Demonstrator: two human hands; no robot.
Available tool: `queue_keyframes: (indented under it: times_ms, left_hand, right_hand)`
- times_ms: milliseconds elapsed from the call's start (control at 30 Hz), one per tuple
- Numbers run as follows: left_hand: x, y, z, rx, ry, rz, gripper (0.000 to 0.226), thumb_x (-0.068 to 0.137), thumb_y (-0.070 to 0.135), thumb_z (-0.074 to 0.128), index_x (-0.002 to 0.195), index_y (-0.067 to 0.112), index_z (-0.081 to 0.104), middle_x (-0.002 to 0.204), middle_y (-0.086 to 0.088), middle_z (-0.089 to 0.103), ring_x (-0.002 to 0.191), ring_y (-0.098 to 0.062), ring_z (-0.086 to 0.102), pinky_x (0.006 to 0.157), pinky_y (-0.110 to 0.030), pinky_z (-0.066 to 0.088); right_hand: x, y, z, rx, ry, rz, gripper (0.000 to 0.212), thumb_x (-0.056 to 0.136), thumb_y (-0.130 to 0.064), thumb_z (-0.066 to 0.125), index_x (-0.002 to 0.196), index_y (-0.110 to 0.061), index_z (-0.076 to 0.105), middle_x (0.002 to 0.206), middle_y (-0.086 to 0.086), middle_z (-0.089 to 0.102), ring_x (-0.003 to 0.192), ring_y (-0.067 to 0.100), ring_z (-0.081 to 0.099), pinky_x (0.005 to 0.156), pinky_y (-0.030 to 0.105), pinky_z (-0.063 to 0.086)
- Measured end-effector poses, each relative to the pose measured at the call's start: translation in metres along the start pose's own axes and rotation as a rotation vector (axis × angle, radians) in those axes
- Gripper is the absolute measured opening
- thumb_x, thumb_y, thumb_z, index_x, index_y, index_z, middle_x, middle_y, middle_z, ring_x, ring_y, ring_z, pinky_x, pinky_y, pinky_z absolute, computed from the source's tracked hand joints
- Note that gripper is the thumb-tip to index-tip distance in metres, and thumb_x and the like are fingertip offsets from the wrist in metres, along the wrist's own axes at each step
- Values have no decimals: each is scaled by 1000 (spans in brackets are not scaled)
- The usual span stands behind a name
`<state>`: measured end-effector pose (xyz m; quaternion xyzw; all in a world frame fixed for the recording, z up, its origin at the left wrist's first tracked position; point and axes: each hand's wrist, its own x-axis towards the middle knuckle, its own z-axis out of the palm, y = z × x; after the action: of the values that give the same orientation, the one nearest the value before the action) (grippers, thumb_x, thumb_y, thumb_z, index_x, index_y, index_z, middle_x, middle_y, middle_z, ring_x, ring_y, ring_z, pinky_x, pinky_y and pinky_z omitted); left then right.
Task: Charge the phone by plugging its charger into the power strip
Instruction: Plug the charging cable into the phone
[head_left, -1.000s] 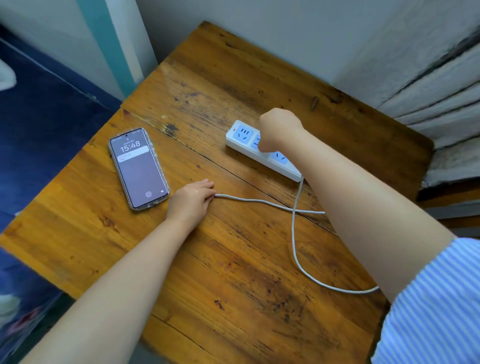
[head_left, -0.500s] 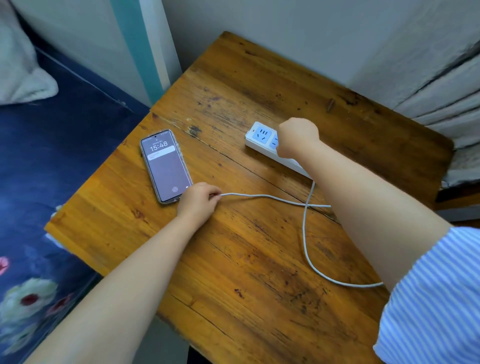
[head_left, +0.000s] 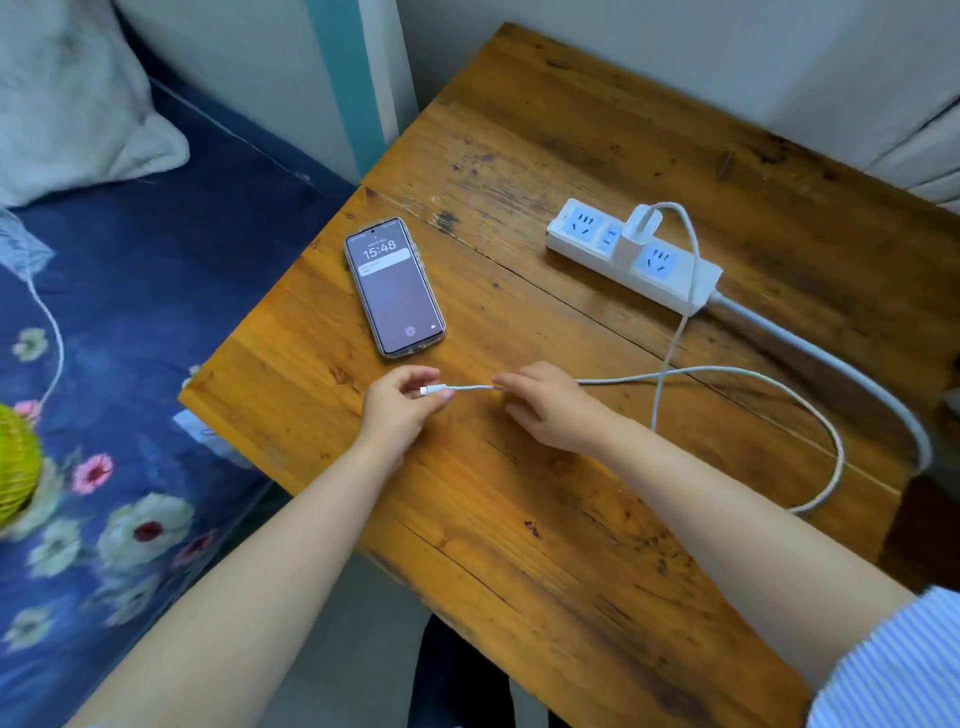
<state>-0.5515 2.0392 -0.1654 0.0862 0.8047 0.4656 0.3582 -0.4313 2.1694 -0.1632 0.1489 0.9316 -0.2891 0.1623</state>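
Observation:
The phone (head_left: 396, 287) lies face up on the wooden table (head_left: 545, 519) with its screen lit at 15:48. At the back right a white power strip (head_left: 670, 270) has the white charger plug (head_left: 640, 231) standing in its middle socket. From the plug the white charger cable (head_left: 810, 415) loops across the table. My left hand (head_left: 397, 408) pinches the cable's free connector end just below the phone. My right hand (head_left: 548, 402) grips the cable a short way behind the connector.
A thick grey power cord (head_left: 841, 364) leaves the strip toward the right edge. To the left stands a bed with a blue floral sheet (head_left: 130, 364), a white pillow (head_left: 72, 104), a yellow-green object (head_left: 15, 462) and another thin white cord (head_left: 49, 332).
My right hand has left the plug in the power strip and come down to hold the cable near my left hand. My left hand has lifted the connector end.

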Motion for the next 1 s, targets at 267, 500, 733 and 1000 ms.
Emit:
queue_keyframes:
  times_ms: [267,500,733,1000]
  left_hand:
    - [17,11,-10,201,302,-2,60,81,29,67,131,9,40,134,-12,42,115,-22,46,94,-37,44]
    - [66,32,12,549,279,-205,114,68,54,70,144,6,0,145,-22,25,132,-35,27,110,-43,29]
    - [86,45,22,659,342,-284,119,65,60,69,142,-3,4,144,-21,27,129,-33,29,103,-40,38]
    - [89,67,15,164,162,-452,92,64,53,73,134,8,34,131,-12,44,116,-30,45,96,-41,45]
  right_hand:
    - [-10,5,-1,195,334,250,21,86,-4,47,96,4,64,99,21,62,93,33,54,76,34,43]
    - [-22,8,-11,292,398,432,28,86,2,38,106,0,56,92,15,54,92,31,52,74,35,39]
    - [-20,10,-14,298,502,464,29,94,-17,41,95,1,64,86,20,60,81,30,52,69,38,41]
    - [-23,10,-18,473,534,389,29,90,-2,40,114,-1,57,94,13,59,88,18,49,74,21,32]
